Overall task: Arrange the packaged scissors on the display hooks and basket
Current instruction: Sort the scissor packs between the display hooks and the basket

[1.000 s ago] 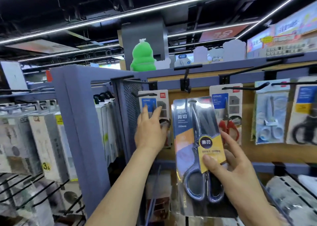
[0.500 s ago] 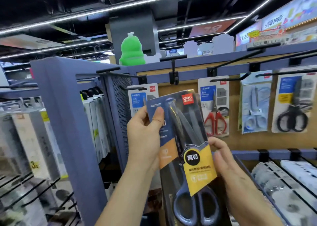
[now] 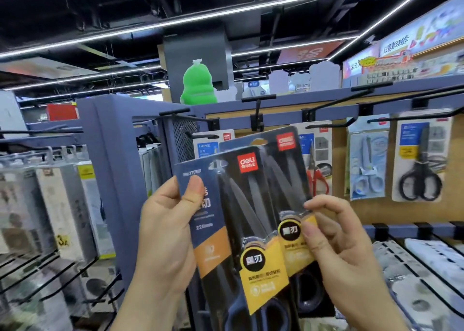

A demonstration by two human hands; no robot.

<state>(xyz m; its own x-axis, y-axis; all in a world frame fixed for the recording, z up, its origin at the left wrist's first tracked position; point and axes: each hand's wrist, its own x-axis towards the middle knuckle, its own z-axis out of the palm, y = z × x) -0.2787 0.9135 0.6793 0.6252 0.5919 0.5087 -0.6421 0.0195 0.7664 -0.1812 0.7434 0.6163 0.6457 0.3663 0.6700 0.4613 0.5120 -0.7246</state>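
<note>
— What's around the packs?
— A red-handled scissors pack [image 3: 316,170], a pale blue scissors pack [image 3: 367,165] and a black-handled scissors pack [image 3: 419,162] hang from black hooks [image 3: 329,125] on the tan board [image 3: 452,180]. My packs half cover the red one. A bare black hook [image 3: 257,109] sticks out just above.
— Your hands?
— My left hand [image 3: 163,235] grips the edge of the front dark-carded scissors pack [image 3: 233,220]. My right hand [image 3: 339,250] pinches the rear dark-carded scissors pack [image 3: 283,180] at its yellow label. Both are held up before the board.
— Unclear?
— The handles are cut off below, and what lies in the black-wire basket [image 3: 426,270] is blurred.
</note>
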